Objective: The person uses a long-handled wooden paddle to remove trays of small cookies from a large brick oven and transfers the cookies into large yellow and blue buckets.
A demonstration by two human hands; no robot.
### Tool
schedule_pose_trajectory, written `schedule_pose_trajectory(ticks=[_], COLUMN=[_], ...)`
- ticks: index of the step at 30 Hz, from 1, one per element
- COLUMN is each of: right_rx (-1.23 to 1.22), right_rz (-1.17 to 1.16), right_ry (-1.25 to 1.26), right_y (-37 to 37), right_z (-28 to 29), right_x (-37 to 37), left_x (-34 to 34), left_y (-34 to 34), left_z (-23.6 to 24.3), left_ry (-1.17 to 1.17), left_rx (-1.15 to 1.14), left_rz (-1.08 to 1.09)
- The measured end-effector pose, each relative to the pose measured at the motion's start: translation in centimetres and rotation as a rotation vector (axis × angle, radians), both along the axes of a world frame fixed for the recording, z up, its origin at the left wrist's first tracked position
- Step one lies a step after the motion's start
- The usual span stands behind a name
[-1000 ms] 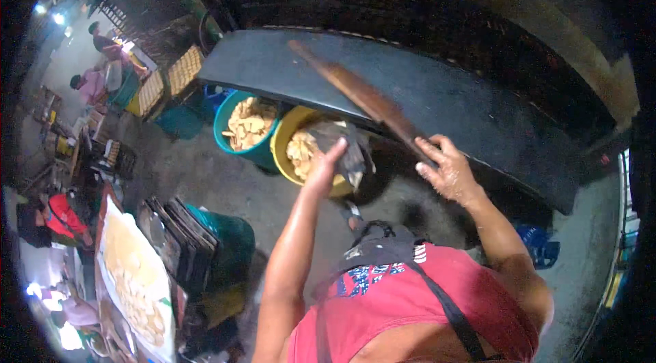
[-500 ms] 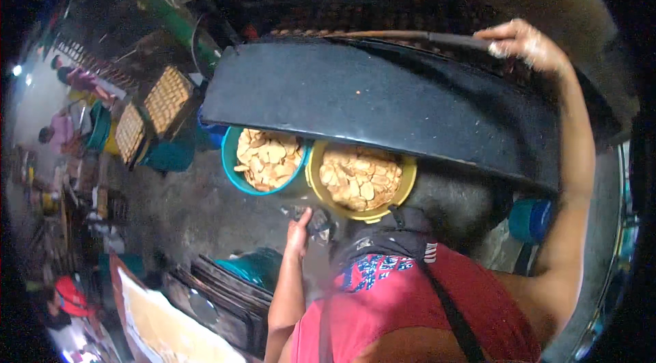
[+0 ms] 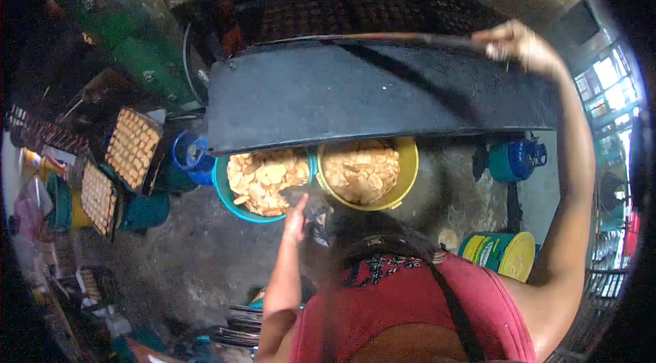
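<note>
My right hand point(image 3: 512, 48) is raised at the oven's opening, closed on the handle of a long thin wooden paddle point(image 3: 383, 36), which lies nearly flat along the far edge of a dark metal shelf point(image 3: 294, 96). Behind it, rows of small pieces show dimly in the oven point(image 3: 348, 7). My left hand point(image 3: 296, 216), lower and near my body, grips a dark crumpled cloth point(image 3: 318, 219). Just beyond it, under the shelf's front edge, a teal bucket point(image 3: 218, 182) and a yellow bucket point(image 3: 411, 171) hold pale flat baked pieces.
Trays of small pieces point(image 3: 133, 148) stand tilted at left, near a blue gas cylinder point(image 3: 195, 161) and a partly seen person in pink point(image 3: 31, 219). Another cylinder point(image 3: 519, 161) and a yellow-lidded bucket point(image 3: 512, 257) are at right, stacked dark trays point(image 3: 239, 325) below.
My right hand has risen and moved away from me, swinging the paddle from diagonal to level along the oven mouth. My left hand has dropped toward my body with the cloth. The view has shifted.
</note>
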State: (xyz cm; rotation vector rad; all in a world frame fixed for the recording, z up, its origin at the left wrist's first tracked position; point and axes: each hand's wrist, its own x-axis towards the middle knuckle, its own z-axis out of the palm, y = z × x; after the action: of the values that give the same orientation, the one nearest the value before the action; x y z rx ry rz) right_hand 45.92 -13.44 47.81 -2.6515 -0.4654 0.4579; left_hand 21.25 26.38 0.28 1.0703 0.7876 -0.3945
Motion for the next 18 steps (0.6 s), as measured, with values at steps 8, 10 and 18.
schedule_pose_trajectory(ticks=[8, 10, 18], right_rx=[-0.167, -0.106, -0.063], right_rz=[-0.218, -0.253, -0.3], right_ry=[-0.326, -0.286, -0.713], right_y=[8.6, 12.7, 22.0], right_z=[-20.0, -23.3, -28.6], right_x=[-14.3, -11.2, 7.1], left_x=[-3.1, -4.1, -7.3], left_y=[-1.0, 0.0, -2.7], left_z=[5.4, 4.3, 8.5], left_ry=[0.01, 0.047, -0.085], left_rx=[-0.024, -0.048, -0.155], left_rz=[0.266, 0.144, 0.281])
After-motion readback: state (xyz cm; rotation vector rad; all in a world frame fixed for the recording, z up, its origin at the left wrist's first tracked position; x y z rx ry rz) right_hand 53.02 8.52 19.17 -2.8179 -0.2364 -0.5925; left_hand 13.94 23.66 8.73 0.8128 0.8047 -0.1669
